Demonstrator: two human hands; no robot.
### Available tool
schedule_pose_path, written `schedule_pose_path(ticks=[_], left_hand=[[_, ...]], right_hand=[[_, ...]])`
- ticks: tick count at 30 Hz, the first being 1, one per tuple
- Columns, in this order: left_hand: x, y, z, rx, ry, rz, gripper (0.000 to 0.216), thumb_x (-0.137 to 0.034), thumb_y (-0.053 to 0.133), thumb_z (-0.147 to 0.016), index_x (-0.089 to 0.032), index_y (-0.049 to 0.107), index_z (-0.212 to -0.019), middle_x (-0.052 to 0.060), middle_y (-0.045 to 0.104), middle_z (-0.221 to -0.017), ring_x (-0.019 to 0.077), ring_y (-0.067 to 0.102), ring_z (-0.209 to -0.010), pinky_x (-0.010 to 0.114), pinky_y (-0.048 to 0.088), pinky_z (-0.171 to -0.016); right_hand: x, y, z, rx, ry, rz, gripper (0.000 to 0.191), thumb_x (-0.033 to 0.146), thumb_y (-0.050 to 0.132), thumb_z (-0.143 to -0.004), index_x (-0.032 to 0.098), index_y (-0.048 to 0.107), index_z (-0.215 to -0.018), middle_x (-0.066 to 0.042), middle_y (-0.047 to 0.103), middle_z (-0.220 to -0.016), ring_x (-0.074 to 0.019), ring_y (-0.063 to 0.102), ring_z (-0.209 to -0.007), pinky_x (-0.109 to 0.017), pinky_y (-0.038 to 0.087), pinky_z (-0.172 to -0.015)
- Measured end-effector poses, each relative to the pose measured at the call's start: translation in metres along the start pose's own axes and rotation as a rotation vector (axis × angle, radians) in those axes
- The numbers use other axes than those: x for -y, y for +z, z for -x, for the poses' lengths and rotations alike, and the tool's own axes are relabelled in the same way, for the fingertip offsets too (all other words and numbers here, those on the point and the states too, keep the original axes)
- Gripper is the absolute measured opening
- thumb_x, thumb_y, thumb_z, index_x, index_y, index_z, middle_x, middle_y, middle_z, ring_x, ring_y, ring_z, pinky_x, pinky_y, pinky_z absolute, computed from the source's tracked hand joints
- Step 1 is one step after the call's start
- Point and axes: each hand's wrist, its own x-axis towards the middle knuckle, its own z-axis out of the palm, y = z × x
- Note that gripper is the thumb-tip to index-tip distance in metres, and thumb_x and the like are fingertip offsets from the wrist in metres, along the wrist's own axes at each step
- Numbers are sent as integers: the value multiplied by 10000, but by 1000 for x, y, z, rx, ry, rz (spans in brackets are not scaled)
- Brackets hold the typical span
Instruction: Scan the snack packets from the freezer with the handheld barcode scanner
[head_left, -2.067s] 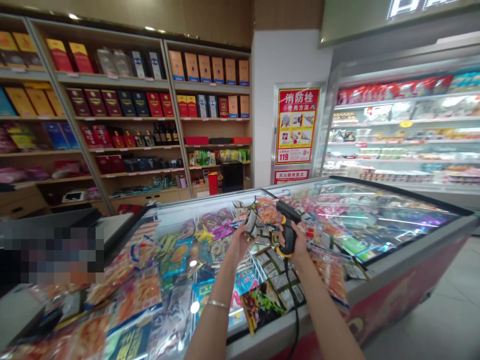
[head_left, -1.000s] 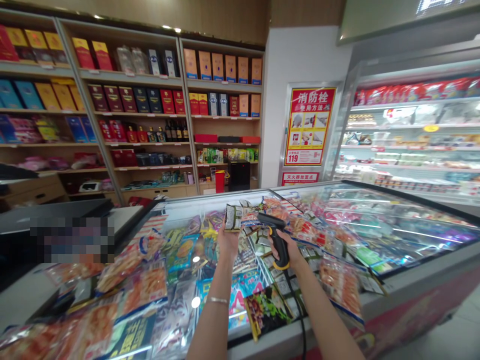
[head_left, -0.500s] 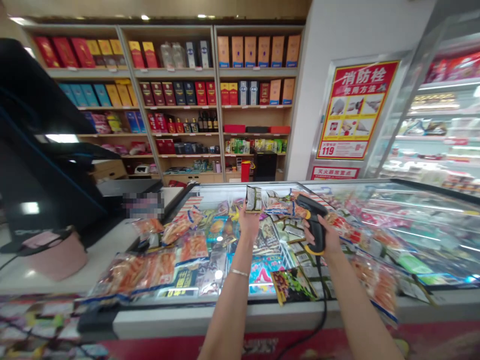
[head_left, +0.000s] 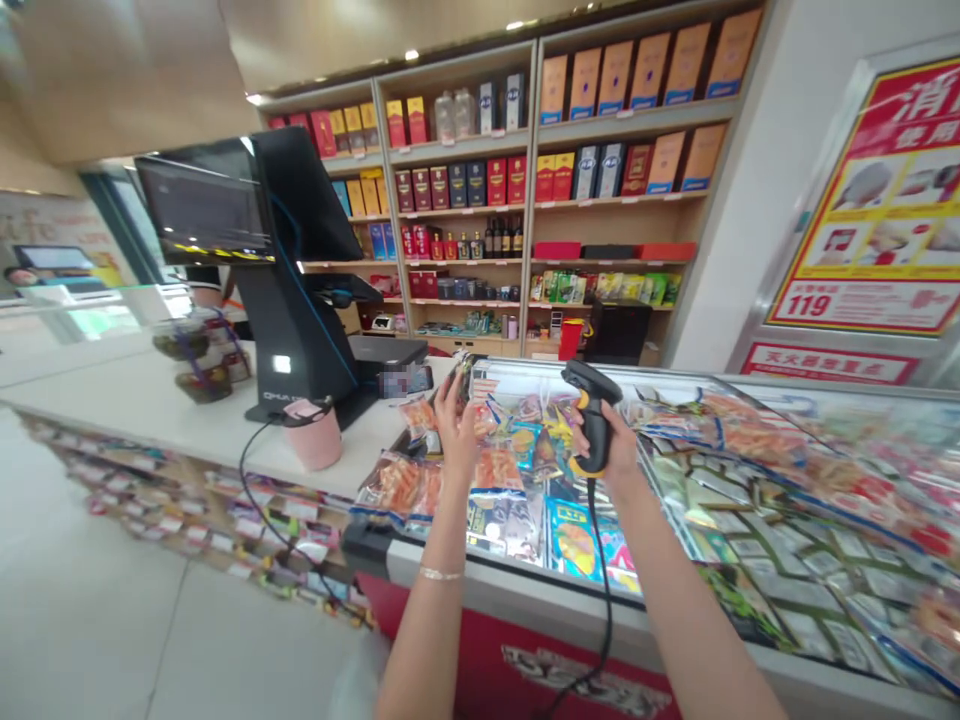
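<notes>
A black scanner [head_left: 592,420] is gripped tight in the right hand [head_left: 611,450], above the near edge of the freezer lid [head_left: 525,590]. A small snack packet [head_left: 463,375] is held up at the fingertips of the left hand [head_left: 455,425], near the lid's left corner, beside the white counter [head_left: 150,405].
</notes>
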Motion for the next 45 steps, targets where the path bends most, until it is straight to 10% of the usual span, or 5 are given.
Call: schedule_pose_path(ticks=[6, 12, 33, 39, 45], left_hand=[[20, -59, 11, -148, 35, -512, 452, -307, 601, -792, -251, 578, -1240, 85, 253, -1511, 304, 338, -1336, 434, 187, -1141], [52, -77, 33, -183, -95, -649, 338, -278, 638, -745, -235, 665, -1079, 119, 481, -1381, 357, 312, -1341, 536, 70, -1136], [54, -78, 31, -191, -100, -598, 331, -239, 601, -759, -225, 668, -1082, 125, 540, -1327, 340, 318, -1353, 532, 79, -1150], [42, -57, 29, -98, 61, -885, 398, -290, 511, -831, -155, 603, -1194, 159, 504, -1363, 331, 371, -1328, 528, 243, -1116], [4, 18, 26, 66, 257, -1028, 428, -263, 406, -898, -124, 514, -1288, 153, 459, -1406, 287, 403, -1310, 473, 342, -1079]], right_hand=[[-74, 10, -17, 45, 118, -106, 292, 434, 635, -750, 179, 571, -876, 7, 474, -704, -79, 359, -407, -189, 330, -315], [-118, -7, -14, 6, 268, -115, 316, 478, 648, -743, 185, 548, -806, 11, 486, -628, -83, 361, -392, -188, 341, -335], [-123, -9, -10, -1, 289, -167, 302, 456, 654, -735, 181, 537, -781, 9, 478, -583, -96, 371, -382, -198, 339, -329], [-96, -2, -11, -30, 156, -158, 284, 434, 648, -735, 189, 539, -828, 8, 511, -687, -85, 388, -396, -200, 367, -325], [-23, -11, 1, -5, 8, -72, 265, 430, 613, -775, 190, 570, -880, 5, 497, -720, -83, 408, -411, -196, 389, -330]])
